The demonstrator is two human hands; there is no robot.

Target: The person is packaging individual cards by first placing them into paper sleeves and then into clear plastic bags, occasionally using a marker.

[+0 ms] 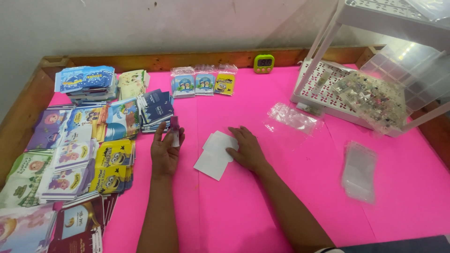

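Observation:
My left hand [165, 152] is raised palm-up over the pink table [281, 187] and holds a small clear packet [174, 130] with something dark pink inside, pinched between thumb and fingers. My right hand [247, 149] lies flat on the table, fingertips pressing on a few white paper cards [214, 153] that overlap each other. A crumpled clear plastic bag [293, 118] lies just beyond my right hand.
Stacks of colourful cartoon envelopes [79, 150] fill the left side. Three packaged packs [203, 82] and a small green timer [264, 63] stand at the back. A white rack [328, 89] with a clear bead organiser [375, 96] is at right; a pile of clear sleeves [359, 171] lies nearer.

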